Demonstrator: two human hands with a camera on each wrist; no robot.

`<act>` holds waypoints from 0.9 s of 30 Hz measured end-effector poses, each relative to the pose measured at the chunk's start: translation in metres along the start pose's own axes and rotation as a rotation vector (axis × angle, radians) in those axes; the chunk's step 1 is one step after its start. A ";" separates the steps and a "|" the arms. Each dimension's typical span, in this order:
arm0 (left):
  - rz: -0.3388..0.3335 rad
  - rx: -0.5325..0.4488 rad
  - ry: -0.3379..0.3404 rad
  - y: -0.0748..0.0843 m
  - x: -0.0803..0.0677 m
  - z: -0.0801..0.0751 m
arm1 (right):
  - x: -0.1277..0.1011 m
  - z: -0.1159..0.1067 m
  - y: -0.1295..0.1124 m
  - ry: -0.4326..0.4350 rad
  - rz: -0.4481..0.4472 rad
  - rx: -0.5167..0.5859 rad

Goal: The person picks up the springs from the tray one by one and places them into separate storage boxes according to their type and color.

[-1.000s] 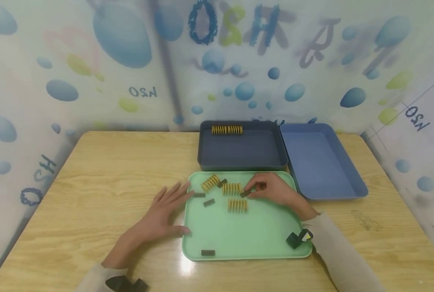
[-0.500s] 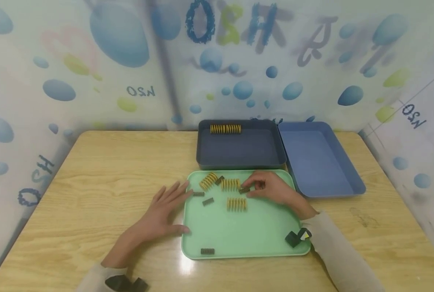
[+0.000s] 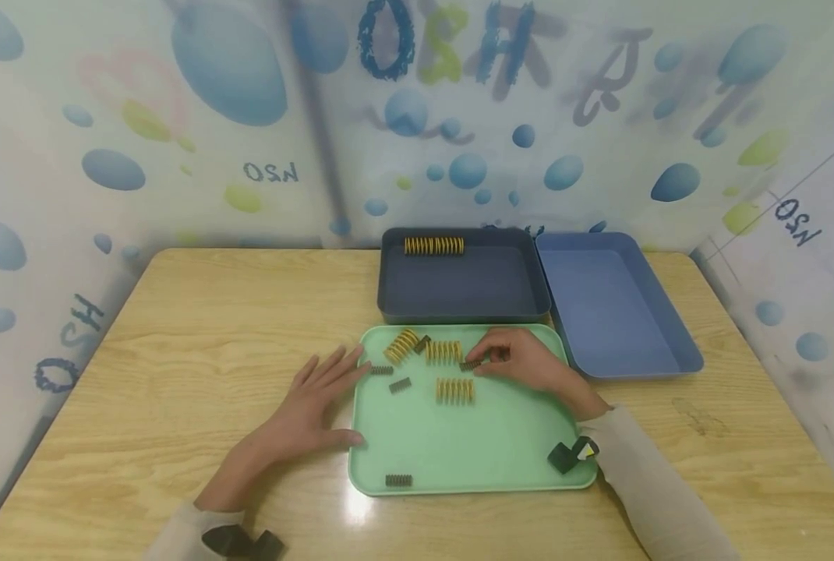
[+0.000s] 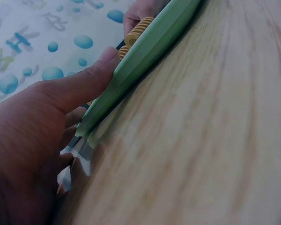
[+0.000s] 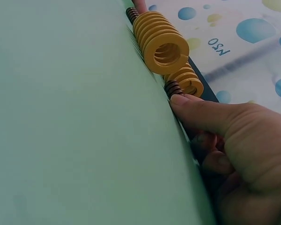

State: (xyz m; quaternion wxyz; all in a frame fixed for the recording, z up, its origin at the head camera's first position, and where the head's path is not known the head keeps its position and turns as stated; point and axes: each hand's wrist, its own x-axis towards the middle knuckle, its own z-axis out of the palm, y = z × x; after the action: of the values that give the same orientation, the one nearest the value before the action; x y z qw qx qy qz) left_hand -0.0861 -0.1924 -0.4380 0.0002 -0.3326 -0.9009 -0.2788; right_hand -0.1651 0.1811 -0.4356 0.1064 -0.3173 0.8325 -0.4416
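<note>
The right hand [image 3: 522,362] pinches a small dark spring [image 3: 469,365] on the green tray [image 3: 473,444], its long axis lying left-right beside a yellow spring [image 3: 444,351]. The left hand [image 3: 305,417] rests flat, fingers relaxed, against the tray's left edge. The tray sits on a wooden table [image 3: 178,351] enclosed by bubble-patterned walls [image 3: 178,140].

A small dark spring [image 3: 469,365] lies on its side on the green tray [image 3: 459,460], in the tray's far half, pinched at its right end by the fingers [image 3: 483,360] of the right hand [image 3: 522,362]. It is short, tightly coiled and brown-black, just right of a yellow spring [image 3: 443,351].
</note>
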 end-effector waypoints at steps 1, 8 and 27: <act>-0.001 0.001 0.000 0.000 0.000 0.000 | 0.000 0.000 0.000 0.000 -0.006 -0.004; -0.006 0.001 0.004 -0.001 0.001 -0.001 | 0.001 -0.002 -0.001 0.001 -0.024 -0.007; -0.013 -0.007 0.001 -0.001 -0.001 0.001 | -0.011 -0.028 -0.051 0.090 -0.005 -0.032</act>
State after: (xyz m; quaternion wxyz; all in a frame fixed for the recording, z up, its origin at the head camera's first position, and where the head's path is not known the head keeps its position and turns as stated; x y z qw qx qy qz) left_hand -0.0855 -0.1930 -0.4390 -0.0022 -0.3268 -0.9021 -0.2820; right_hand -0.1470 0.1861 -0.3794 0.0625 -0.3008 0.8426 -0.4423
